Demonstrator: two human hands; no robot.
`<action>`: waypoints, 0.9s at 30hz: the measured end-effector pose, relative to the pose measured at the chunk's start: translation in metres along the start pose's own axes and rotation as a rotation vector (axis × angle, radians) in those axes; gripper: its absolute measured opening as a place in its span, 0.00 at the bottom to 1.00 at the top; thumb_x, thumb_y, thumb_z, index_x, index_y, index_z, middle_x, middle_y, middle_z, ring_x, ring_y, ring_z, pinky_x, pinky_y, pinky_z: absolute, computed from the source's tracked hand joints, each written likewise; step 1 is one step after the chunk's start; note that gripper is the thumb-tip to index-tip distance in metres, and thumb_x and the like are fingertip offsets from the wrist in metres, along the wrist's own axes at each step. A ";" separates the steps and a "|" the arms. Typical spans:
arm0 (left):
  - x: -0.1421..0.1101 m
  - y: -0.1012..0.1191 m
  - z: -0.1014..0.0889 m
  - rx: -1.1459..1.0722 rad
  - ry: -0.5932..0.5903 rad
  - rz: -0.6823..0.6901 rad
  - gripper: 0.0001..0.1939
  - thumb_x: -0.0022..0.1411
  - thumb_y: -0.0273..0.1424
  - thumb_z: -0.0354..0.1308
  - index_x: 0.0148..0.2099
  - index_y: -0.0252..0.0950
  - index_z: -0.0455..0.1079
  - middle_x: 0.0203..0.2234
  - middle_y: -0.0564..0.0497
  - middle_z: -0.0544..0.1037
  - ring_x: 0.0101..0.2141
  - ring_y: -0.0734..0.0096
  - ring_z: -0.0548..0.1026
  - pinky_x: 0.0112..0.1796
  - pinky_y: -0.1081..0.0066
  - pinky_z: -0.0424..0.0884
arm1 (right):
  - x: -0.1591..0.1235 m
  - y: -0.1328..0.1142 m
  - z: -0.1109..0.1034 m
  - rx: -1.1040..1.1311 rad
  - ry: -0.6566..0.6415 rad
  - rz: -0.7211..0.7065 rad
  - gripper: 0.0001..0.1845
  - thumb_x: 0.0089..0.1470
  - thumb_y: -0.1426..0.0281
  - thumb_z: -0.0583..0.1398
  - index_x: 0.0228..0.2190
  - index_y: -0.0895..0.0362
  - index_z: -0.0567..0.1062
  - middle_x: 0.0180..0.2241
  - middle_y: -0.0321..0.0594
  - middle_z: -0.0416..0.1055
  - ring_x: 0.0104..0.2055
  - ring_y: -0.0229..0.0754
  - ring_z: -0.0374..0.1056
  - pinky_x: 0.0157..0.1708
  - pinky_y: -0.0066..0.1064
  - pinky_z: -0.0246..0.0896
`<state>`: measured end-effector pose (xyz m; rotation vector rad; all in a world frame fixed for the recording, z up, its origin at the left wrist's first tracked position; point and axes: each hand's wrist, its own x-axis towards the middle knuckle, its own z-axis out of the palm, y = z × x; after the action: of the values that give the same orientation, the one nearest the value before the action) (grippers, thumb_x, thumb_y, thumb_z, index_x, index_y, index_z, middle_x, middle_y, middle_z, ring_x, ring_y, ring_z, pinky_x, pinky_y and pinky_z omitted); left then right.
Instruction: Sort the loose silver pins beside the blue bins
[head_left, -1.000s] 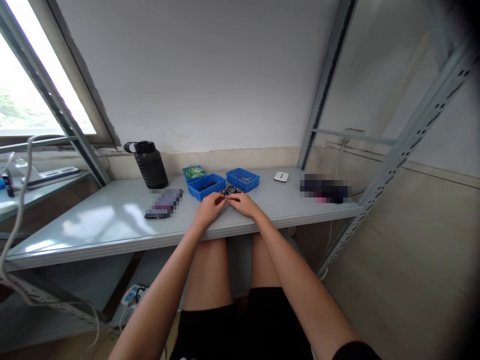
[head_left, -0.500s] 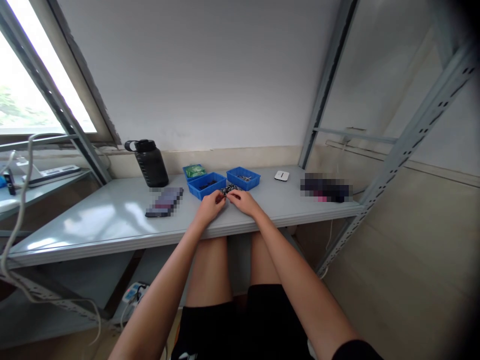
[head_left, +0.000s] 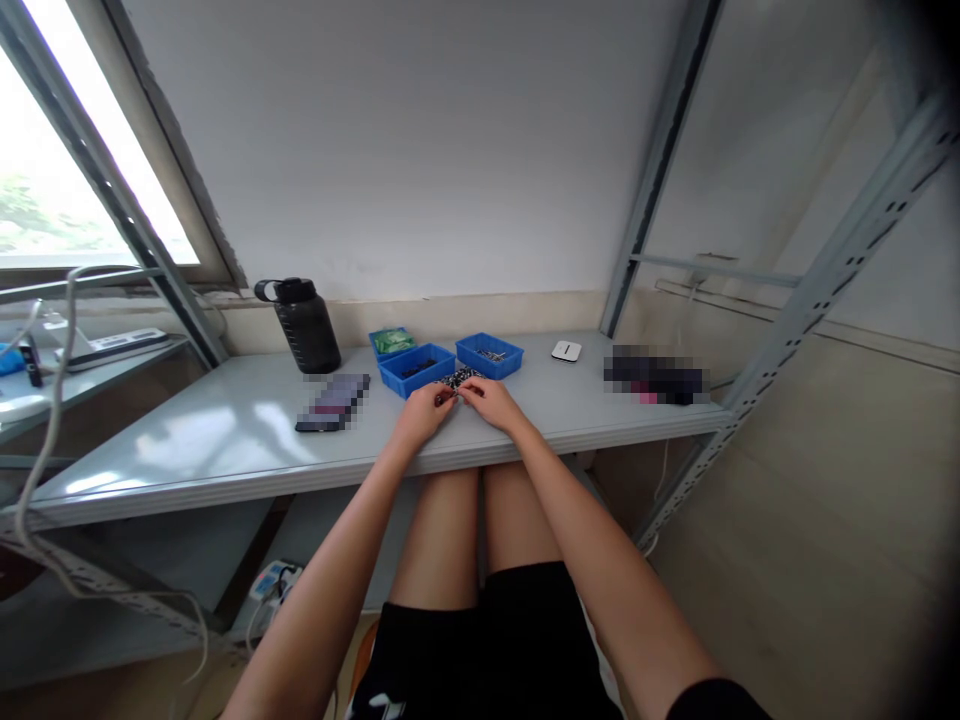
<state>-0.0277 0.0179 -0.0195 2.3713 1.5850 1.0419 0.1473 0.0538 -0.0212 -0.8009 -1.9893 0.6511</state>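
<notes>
Near the centre of the frame, the left hand (head_left: pixel 425 410) and right hand (head_left: pixel 489 402) curl toward each other, thumbs and forefingers drawn in as if pinching, the fingertips almost meeting. Whether a small piece sits between them is too fine to tell. Just beyond the fingers lies a pile of small parts (head_left: pixel 459 377), dark and silvery, partly hidden by the hands. These look light, hard and probably slick, easy to drop or roll; a fingertip pinch around the middle of a single piece should suit. Behind the pile, just left and right of centre, stand a blue bin of dark pieces (head_left: pixel 429 380) and a blue bin of silvery pieces (head_left: pixel 504 367). The pale, smooth tabletop (head_left: pixel 225 440) shines with sunlight at left; a window (head_left: pixel 67 190) fills the upper left, and a plain wall (head_left: pixel 420 150) rises behind.
</notes>
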 end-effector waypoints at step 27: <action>0.000 -0.005 0.003 0.051 0.008 -0.019 0.11 0.67 0.35 0.54 0.45 0.33 0.70 0.40 0.48 0.76 0.39 0.67 0.75 0.42 0.61 0.73 | -0.001 -0.002 -0.001 0.008 -0.012 -0.020 0.10 0.54 0.67 0.55 0.28 0.57 0.75 0.29 0.37 0.73 0.33 0.39 0.65 0.37 0.29 0.57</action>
<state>-0.0298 0.0208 -0.0236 2.3827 1.6524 1.0204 0.1483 0.0516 -0.0194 -0.7732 -2.0015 0.6530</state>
